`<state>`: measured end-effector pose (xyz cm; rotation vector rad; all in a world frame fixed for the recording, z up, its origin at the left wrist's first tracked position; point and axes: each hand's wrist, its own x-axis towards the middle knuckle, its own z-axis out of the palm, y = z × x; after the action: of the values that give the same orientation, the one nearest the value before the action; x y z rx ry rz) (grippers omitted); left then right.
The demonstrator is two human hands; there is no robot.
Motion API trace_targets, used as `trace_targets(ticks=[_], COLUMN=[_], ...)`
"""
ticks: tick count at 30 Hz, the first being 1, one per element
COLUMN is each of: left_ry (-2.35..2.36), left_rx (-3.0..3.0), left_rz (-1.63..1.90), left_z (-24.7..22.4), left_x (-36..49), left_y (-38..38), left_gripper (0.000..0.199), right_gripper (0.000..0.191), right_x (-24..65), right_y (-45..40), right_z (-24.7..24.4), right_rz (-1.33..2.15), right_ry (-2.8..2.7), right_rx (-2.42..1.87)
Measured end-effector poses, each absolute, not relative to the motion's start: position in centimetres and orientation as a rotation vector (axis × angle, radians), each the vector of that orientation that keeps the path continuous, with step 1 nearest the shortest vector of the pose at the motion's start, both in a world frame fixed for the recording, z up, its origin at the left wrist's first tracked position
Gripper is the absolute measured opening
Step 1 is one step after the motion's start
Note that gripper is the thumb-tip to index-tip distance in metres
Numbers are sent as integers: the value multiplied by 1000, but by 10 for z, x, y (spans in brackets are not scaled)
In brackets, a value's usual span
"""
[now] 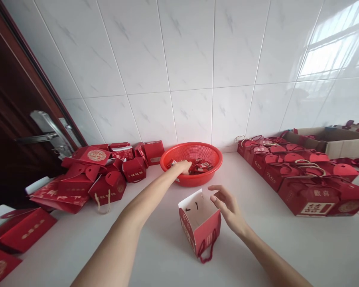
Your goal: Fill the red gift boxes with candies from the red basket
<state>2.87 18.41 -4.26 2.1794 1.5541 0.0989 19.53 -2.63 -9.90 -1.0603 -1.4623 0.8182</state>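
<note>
My left hand (183, 167) reaches into a red plastic colander (194, 182) by the wall, down among small red wrapped packets (202, 165). Its fingertips are hidden in the pile, so I cannot tell whether they grip any. In front of the colander stands a red gift box (208, 229), its top open and pale inside, with a dark red cord handle hanging down the near side. My right hand (227, 207) hovers at the box's right rim, fingers apart and holding nothing; whether a fingertip touches the rim is unclear.
Several red boxes (107, 185) lie jumbled at the left, near a dark door with a metal handle (44, 135). Rows of closed red boxes (308, 195) stand at the right. Behind them is an open cardboard carton (347, 143). A tiled wall (191, 111) bounds the back of the white surface.
</note>
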Motion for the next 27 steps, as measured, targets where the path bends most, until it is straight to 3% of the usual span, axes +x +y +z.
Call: trace_targets(ticks=[7, 15, 23, 27], left_ry=[1353, 1254, 1208, 1179], left_rx=[1823, 1549, 1513, 1504], left_rz=[514, 612, 689, 693], left_z=[-32, -32, -30, -29], left_x=[-7, -6, -8, -6], left_y=[182, 180, 178, 178], left_gripper=[35, 31, 47, 46], right_gripper=[38, 41, 40, 40], right_x=[194, 194, 194, 194], right_y=[-25, -24, -26, -25], right_z=[-99, -100, -98, -98], right_rz=[770, 794, 783, 782], right_ry=[-1473, -1477, -1479, -1481], right_rx=[-1066, -1099, -1115, -1118])
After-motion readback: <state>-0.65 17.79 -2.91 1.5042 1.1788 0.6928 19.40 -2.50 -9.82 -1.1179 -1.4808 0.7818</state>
